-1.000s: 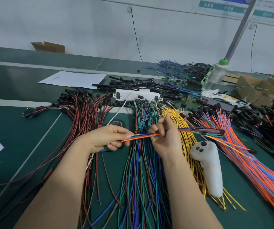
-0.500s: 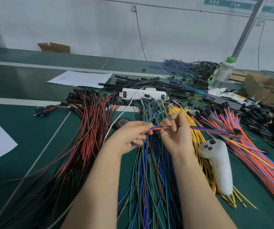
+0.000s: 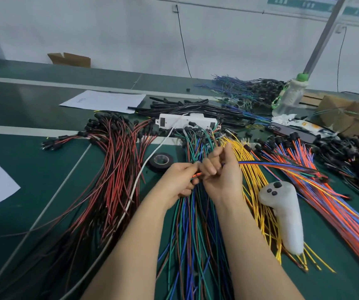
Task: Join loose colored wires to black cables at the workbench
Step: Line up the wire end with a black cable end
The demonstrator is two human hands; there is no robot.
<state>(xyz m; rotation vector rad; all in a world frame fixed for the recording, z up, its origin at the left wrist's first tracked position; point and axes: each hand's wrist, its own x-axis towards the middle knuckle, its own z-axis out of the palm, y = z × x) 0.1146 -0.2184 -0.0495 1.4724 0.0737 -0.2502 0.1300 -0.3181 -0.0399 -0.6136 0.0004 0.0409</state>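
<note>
Left hand and right hand both pinch the orange-and-blue wires; best to keep the ends aligned and the grips close.

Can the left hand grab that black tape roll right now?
Probably, but not straight away. The tape roll lies bare just past the left hand, nothing covering it, yet that hand pinches the orange and blue wires with the right hand, so it must let go first.

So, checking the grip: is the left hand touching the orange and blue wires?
Touching: head view shows the left hand pinching the end of the orange and blue wires.
</note>
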